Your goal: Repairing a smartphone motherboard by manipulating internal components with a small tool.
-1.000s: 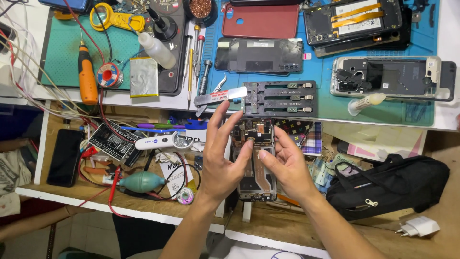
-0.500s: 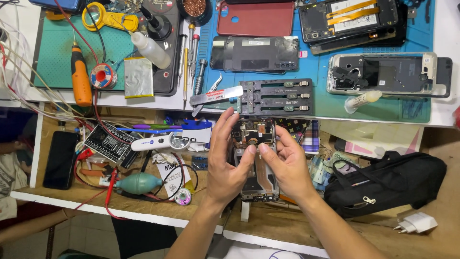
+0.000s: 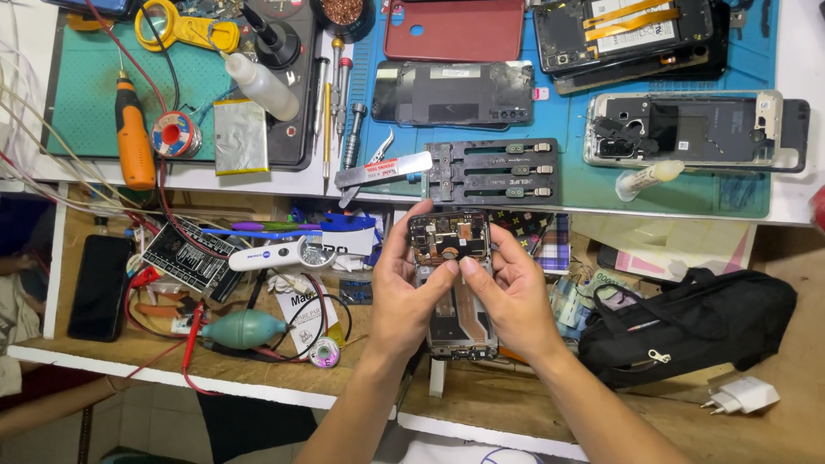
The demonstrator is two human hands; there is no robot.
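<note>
Phone (image 3: 450, 283), opened with its back cover off and its boards and cables exposed, is held upright above the near wooden shelf (image 3: 258, 365), in the middle of the scene. It is gripped along its left edge by the left hand (image 3: 408, 288), whose fingers are curled round it and whose thumb is pressed onto the upper part. The right edge is clasped by the right hand (image 3: 507, 292), with its thumb tip laid beside the left thumb. Just beyond the phone, a black metal holder (image 3: 494, 172) is set on the blue mat (image 3: 670, 193). To the left, a white magnifier (image 3: 296, 254) and a teal rubber blower (image 3: 245, 329) are laid on the shelf; to the right, a black bag (image 3: 687, 322) is seen.
</note>
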